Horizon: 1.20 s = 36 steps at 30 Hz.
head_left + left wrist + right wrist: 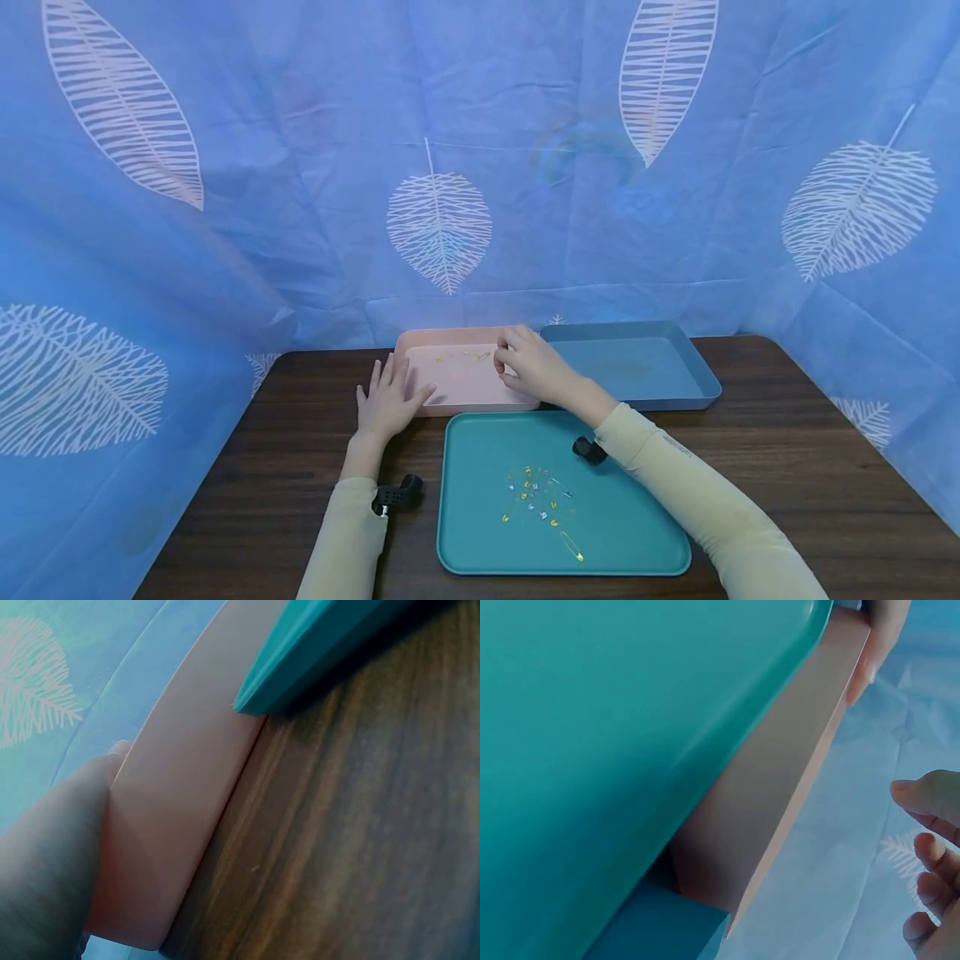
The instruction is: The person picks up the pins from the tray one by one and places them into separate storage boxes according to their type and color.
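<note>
My left hand [384, 407] rests with spread, straight fingers at the left front corner of the pink tray [480, 408]; its thumb [60, 840] reaches over the rim. Above the tray's right side hovers my right hand [531, 365], its fingers loosely bent. In the right wrist view, thumb [930, 793] and fingertips stand apart, and I see nothing between them. A few gold safety pins [482, 357] lie in the pink tray. Several gold and silver pins are scattered on the teal tray [480, 450], among them a larger gold safety pin [572, 546] and a silver safety pin [560, 487].
A blue tray [630, 400] stands to the right of the pink one, both behind the teal tray. All sit on a dark wooden table [300, 467]. A blue leaf-patterned cloth [517, 208] hangs behind it.
</note>
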Each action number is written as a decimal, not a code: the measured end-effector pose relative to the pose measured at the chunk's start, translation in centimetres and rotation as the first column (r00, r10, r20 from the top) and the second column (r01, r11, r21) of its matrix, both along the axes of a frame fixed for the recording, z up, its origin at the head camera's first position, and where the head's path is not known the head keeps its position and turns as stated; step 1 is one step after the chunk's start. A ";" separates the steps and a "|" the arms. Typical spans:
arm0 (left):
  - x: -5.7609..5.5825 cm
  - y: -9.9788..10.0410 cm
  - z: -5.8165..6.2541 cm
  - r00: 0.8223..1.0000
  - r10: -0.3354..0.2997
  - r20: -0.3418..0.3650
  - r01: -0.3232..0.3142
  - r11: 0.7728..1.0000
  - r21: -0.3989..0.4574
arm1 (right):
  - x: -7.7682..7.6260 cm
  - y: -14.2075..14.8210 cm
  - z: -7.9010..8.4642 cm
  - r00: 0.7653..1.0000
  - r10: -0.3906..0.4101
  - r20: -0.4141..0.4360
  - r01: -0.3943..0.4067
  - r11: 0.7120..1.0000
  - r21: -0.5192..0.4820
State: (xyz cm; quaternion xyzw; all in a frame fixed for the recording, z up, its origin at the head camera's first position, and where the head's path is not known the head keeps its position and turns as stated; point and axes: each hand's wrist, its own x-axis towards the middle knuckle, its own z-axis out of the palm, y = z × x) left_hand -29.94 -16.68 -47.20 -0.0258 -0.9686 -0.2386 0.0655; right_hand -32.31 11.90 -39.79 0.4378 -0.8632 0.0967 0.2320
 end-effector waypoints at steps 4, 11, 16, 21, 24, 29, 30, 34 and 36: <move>0.1 -0.1 0.1 1.000 -0.001 0.001 0.001 1.000 -0.002 | 1.2 0.3 -0.2 0.999 0.040 -0.031 -0.040 0.999 0.005; 0.2 0.0 0.0 1.000 0.001 -0.005 -0.001 1.000 -0.002 | 2.9 1.1 -0.9 0.992 0.128 -0.002 -0.127 0.989 0.070; 0.1 -0.1 0.0 1.000 0.002 -0.009 -0.002 1.000 0.008 | 4.0 1.5 -1.4 0.987 0.139 0.087 -0.149 0.980 0.129; 0.1 0.0 0.0 1.000 0.005 -0.001 -0.005 1.000 0.012 | 4.8 1.8 -1.8 0.973 0.132 0.191 -0.167 0.970 0.176; 0.1 0.0 0.1 1.000 0.003 0.005 -0.003 1.000 0.016 | 5.2 2.0 -2.0 0.963 0.134 0.233 -0.184 0.961 0.209; 0.1 0.1 0.1 1.000 0.002 -0.001 -0.002 1.000 0.010 | 5.7 2.1 -2.1 0.955 0.139 0.261 -0.205 0.948 0.243; 0.1 0.1 0.1 1.000 0.001 -0.005 -0.001 1.000 0.009 | 5.8 2.2 -2.2 0.955 0.138 0.264 -0.205 0.947 0.247; 0.0 0.0 0.0 1.000 -0.002 -0.012 0.002 1.000 0.007 | 6.0 2.2 -2.5 0.949 0.138 0.283 -0.215 0.940 0.266; 0.0 0.0 0.0 1.000 -0.005 -0.006 0.005 1.000 0.007 | 6.2 2.2 -2.6 0.945 0.136 0.298 -0.222 0.935 0.276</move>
